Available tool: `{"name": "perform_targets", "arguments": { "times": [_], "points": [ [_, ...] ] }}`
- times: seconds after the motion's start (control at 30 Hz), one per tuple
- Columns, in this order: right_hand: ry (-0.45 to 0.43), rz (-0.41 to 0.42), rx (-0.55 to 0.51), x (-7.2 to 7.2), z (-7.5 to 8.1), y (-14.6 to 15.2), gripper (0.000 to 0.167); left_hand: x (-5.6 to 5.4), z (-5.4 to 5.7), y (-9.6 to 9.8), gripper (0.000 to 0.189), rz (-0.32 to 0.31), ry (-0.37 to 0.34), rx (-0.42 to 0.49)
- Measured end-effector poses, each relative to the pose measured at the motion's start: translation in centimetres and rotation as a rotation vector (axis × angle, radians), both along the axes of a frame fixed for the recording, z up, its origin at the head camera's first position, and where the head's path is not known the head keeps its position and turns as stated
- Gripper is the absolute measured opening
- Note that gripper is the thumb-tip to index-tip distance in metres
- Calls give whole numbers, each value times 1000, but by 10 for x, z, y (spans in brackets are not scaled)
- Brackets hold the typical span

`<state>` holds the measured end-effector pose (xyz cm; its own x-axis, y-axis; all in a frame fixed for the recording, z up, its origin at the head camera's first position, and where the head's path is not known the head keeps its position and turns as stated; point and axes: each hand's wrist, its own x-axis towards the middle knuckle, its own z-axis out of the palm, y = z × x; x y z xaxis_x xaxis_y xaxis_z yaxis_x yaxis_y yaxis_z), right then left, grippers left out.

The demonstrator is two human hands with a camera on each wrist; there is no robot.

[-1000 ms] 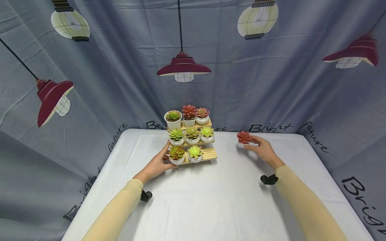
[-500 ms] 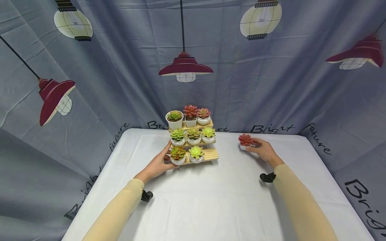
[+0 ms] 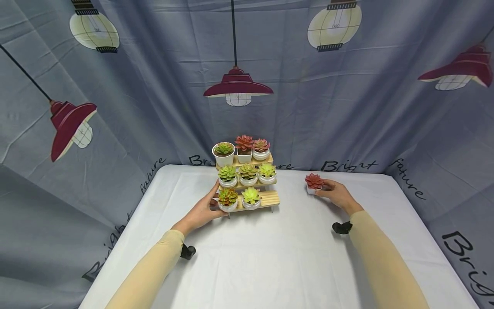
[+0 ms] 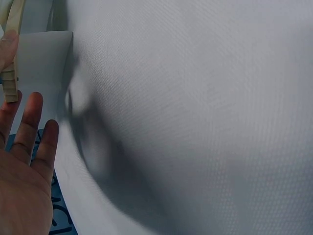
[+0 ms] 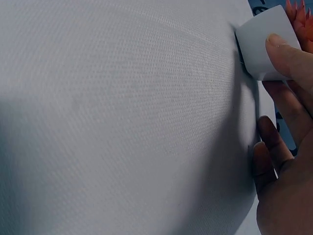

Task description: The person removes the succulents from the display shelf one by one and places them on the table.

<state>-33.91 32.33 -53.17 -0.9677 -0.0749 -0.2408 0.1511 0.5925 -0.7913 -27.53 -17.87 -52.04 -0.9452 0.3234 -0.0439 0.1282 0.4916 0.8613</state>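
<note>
In the head view my right hand [image 3: 336, 195] pinches a small white square pot with a red succulent [image 3: 314, 182], thumb on one side and fingers on the other. The right wrist view has the white pot [image 5: 266, 44] upright, its base right at the tablecloth. My left hand [image 3: 200, 211] holds the left end of a three-tier wooden plant stand [image 3: 269, 198]; up close, the thumb [image 4: 7, 49] lies against the wooden slat [image 4: 11, 83] and the other fingers spread past it. Two potted succulents stand on the lowest tier, with the tier's right end bare.
The upper tiers carry more succulents, among them a tall red one [image 3: 244, 144] and a green one [image 3: 227, 173]. A white cloth covers the table [image 3: 293, 257]. Behind it hangs a grey-blue curtain [image 3: 293, 120] printed with lamps. A black wrist camera [image 3: 342, 228] sits under the right sleeve.
My right hand has lowered the potted red succulent toward the tablecloth, bringing it slightly nearer. The left hand keeps its hold on the stand. The whole head view has shifted a little.
</note>
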Motion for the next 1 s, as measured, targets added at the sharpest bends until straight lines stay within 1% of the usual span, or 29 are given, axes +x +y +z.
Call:
{"name": "perform_targets", "arguments": {
  "times": [0.33, 0.77, 1.0],
  "points": [
    [3, -4, 0, -1, -4, 1, 86, -1, 1, 0, 118, -5, -8, 6],
    [13, 3, 9, 2, -3, 2, 87, 1, 0, 0, 116, 2, 7, 5],
    [23, 5, -8, 4, -3, 9, 86, 2, 1, 0, 116, 3, 8, 0]
  ]
}}
